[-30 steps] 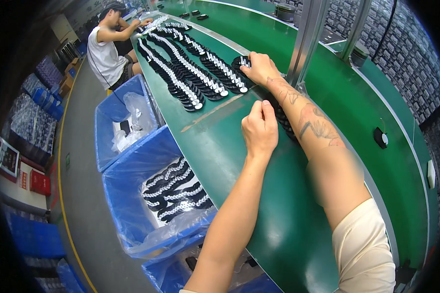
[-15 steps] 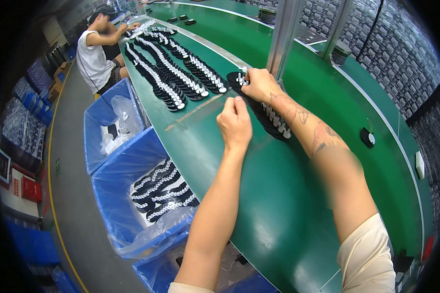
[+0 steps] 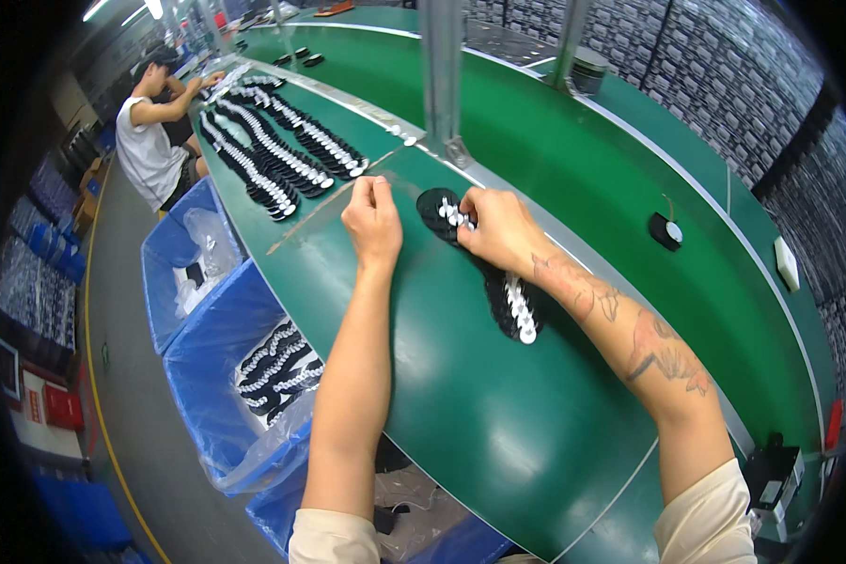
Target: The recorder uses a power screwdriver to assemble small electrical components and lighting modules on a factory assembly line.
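My right hand (image 3: 500, 230) reaches over a long overlapping row of flat black pieces with round white discs (image 3: 523, 320) lying on the green table. Its thumb and fingers pinch at the white discs near the row's far, rounded end, and the palm hides the middle of the row. My left hand (image 3: 373, 223) is closed above the table, to the left of this row and apart from it. Its curled fingers hide whatever they may hold. Beyond my left hand, several similar rows (image 3: 287, 164) stretch away along the table.
Blue bins (image 3: 190, 395) lined with clear plastic stand along the table's left edge; one holds more such rows. A metal post (image 3: 442, 85) rises beyond my hands. Right of it is a green belt (image 3: 620, 179) with one loose black piece (image 3: 665, 231). A person (image 3: 150, 141) works at the far left.
The view has shifted to the right. My right hand and the row under it have moved nearer along the table. My left hand, still closed, is farther from the right one.
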`<act>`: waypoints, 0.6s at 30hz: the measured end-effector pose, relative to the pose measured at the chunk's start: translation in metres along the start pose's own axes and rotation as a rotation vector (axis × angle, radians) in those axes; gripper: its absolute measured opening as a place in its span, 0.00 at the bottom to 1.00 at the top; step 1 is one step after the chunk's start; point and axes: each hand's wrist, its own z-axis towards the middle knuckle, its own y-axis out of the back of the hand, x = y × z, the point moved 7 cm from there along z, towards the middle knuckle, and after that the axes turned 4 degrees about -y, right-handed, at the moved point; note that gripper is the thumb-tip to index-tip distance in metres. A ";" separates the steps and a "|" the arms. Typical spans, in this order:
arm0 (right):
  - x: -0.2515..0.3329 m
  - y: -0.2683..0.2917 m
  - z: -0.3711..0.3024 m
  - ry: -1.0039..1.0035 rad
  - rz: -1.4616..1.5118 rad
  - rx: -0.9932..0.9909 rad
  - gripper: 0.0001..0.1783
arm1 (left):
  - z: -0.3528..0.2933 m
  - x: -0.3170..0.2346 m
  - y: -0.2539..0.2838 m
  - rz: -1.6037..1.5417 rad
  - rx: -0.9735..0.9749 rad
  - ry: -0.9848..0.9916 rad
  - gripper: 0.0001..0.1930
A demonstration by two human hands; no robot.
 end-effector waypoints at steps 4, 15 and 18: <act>-0.007 0.029 -0.064 0.034 0.008 -0.011 0.16 | -0.018 -0.029 -0.034 -0.053 0.494 -0.298 0.14; 0.021 0.086 -0.289 -0.323 0.130 -0.258 0.68 | -0.086 -0.131 -0.047 -0.030 1.330 -0.489 0.51; 0.026 0.068 -0.309 -0.360 0.063 -0.327 0.67 | -0.122 -0.159 -0.063 0.182 1.474 -0.542 0.49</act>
